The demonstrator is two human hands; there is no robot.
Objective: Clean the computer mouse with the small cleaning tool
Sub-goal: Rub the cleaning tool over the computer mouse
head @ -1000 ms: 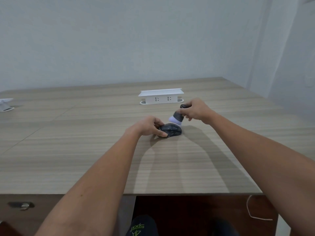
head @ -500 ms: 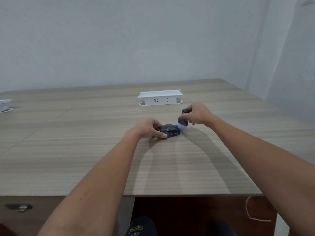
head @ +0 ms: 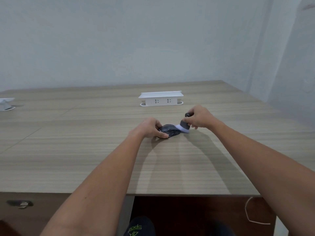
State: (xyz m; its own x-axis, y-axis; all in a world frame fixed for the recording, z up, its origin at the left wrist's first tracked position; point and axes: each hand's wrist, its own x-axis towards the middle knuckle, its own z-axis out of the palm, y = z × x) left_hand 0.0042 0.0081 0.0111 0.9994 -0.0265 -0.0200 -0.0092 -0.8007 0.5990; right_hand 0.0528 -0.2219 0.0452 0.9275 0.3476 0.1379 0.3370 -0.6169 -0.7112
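Brush (head: 184,125) swept right off mouse (head: 169,131), both hands clamped, wood-grain table (head: 102,150), pale wall (head: 119,40).

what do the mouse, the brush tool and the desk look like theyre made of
Mouse: probably dark plastic with a slight sheen, going by the soft highlights on its shell.
Brush tool: dark, likely plastic handle; the white, soft-looking tuft suggests fine synthetic bristles, though it is blurred.
Desk: matte wood-grain surface with very regular stripes, so probably laminate rather than solid wood.
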